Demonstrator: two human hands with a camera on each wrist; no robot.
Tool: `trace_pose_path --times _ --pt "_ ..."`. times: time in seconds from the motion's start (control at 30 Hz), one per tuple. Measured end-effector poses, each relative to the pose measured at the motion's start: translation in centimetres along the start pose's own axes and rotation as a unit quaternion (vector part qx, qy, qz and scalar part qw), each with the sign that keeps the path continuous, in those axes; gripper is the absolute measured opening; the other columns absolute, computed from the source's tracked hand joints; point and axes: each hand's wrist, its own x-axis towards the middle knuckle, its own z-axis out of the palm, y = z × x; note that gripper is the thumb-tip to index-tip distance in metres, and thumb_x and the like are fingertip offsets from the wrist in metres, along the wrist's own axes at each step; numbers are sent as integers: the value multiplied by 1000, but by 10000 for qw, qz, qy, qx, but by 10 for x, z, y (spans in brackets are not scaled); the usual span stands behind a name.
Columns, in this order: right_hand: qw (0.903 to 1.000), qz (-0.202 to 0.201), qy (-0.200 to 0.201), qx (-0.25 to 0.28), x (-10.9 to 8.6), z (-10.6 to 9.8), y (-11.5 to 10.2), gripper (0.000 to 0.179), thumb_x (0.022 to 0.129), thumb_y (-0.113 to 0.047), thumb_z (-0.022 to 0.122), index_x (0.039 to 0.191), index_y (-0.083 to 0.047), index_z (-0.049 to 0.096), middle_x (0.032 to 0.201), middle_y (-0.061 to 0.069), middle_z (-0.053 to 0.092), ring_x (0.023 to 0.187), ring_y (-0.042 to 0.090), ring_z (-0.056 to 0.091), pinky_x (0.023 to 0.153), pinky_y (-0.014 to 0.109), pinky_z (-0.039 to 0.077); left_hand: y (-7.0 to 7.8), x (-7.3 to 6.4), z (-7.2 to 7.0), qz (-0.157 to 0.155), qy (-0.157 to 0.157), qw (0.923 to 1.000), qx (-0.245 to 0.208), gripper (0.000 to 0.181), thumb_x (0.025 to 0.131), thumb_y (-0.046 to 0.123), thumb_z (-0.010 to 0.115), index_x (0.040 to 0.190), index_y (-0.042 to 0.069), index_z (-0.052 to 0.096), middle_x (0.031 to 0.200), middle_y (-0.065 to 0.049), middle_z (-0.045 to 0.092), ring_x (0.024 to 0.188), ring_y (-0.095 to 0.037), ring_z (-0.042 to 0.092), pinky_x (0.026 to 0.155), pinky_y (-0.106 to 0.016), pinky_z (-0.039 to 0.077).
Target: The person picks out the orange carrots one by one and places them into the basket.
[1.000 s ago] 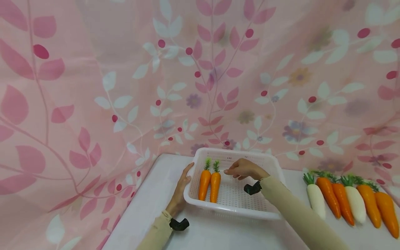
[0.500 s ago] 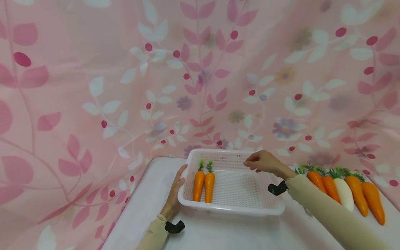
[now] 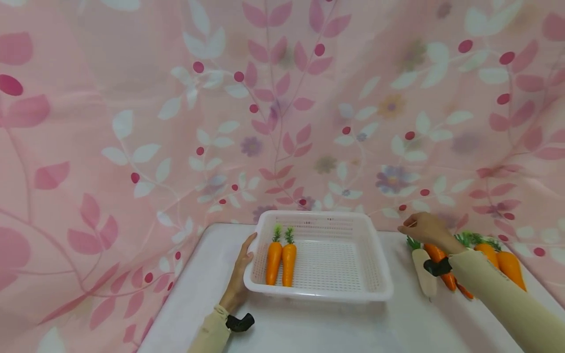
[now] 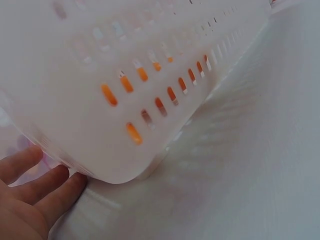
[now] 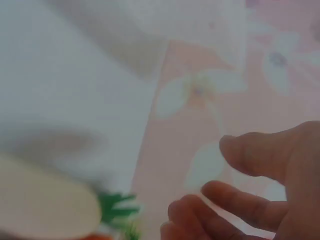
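Observation:
A white plastic basket (image 3: 324,295) stands on the table with two orange carrots (image 3: 273,262) side by side at its left end, green tops toward the back. My left hand (image 3: 240,274) rests on the basket's left side; in the left wrist view its fingers (image 4: 55,187) touch the outer wall. My right hand (image 3: 427,229) is above the green top of a white radish (image 3: 424,272), to the right of the basket. Its thumb and fingers are apart, with nothing between them, in the right wrist view. The radish (image 5: 45,200) lies below it at the lower left.
Several orange carrots (image 3: 511,269) lie beside the radish at the right, partly hidden by my right sleeve (image 3: 499,284). A pink floral cloth (image 3: 282,122) hangs behind the white table (image 3: 335,328).
My right hand has moved right, from inside the basket beside the carrots to over the vegetables at the right. My left hand stays at the basket. The head view has turned slightly right.

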Motion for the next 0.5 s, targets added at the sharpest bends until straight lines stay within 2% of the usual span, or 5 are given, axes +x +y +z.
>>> trace_pose_path --times 0.13,0.23,0.37,0.5 --pt "9990 150 -50 -409 -4 -2 25 46 97 -24 69 118 17 65 115 36 69 92 43 68 84 57 59 -1 0 -2 14 6 10000 -25 56 111 37 30 167 37 25 176 3 20 155 -32 29 125 -56 25" --pt "9982 96 83 -588 -7 2 42 46 93 -16 71 122 19 64 117 38 68 97 48 67 90 64 56 -3 0 -3 33 -33 10000 -66 57 111 36 29 168 36 24 177 3 18 157 -33 27 126 -62 21" --pt "9985 119 175 -507 -15 7 59 55 91 -6 67 136 20 50 121 40 64 99 53 65 90 68 54 -5 -1 -2 56 -91 9999 -87 57 111 37 29 168 36 23 177 2 18 157 -34 27 125 -63 23" --pt "9980 344 28 -527 -16 13 69 53 92 -8 64 135 16 42 118 41 62 86 46 63 83 67 56 -5 -2 -2 59 -43 10000 -29 56 111 37 29 168 37 23 177 2 19 156 -34 30 124 -61 26"
